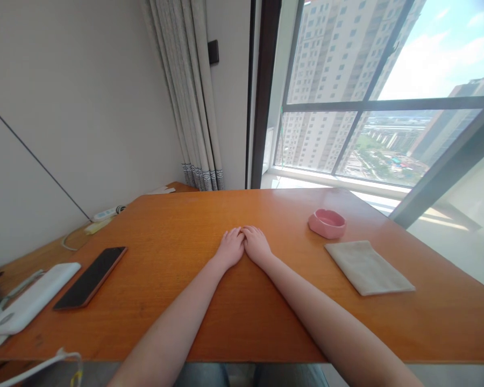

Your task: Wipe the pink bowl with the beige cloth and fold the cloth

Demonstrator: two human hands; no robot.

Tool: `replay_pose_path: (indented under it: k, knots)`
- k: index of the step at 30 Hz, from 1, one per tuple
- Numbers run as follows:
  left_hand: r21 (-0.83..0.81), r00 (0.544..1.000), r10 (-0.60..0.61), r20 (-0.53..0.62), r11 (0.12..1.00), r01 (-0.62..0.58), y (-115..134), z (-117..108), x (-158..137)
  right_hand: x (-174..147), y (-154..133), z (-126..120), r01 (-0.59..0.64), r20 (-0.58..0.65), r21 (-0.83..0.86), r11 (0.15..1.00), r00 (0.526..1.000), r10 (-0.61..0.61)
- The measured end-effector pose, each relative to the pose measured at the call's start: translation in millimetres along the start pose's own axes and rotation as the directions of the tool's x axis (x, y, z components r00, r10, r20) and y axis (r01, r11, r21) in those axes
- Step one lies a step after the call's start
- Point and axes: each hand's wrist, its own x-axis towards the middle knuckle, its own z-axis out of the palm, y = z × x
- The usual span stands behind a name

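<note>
My left hand (230,248) and my right hand (257,244) lie palm down on the wooden table (177,231), near its middle. They touch each other along the thumbs and index fingers. Both are open, with the fingers resting on the wood and nothing visible in them. Off to the right sits a pink bowl-like dish (327,223) with angled sides. Closer to me than the dish, a folded beige cloth (370,267) lies flat. Well left of my hands is a dark-screened phone (91,278).
A white power bank (32,298) lies at the left edge, with a white cable (40,368) near the front left corner. A power strip (107,213) runs along the wall side. Beyond the table hang a curtain (189,91) and a large window (371,105).
</note>
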Motion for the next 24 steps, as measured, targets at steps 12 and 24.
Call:
replay_pose_path:
  k: [12, 24]
  knots:
    - [0.001, 1.000, -0.015, -0.006, 1.000, 0.015, 2.6, 0.3, -1.5, -1.9, 4.7, -0.6, 0.025, 0.001, 0.041, 0.999, 1.000, -0.025]
    - [0.037, 0.999, -0.032, 0.043, 0.999, 0.030, 3.9, -2.5, -2.9, -12.2, 89.1, -77.7, -0.319, -0.482, -0.131, 0.939, 0.848, 0.221]
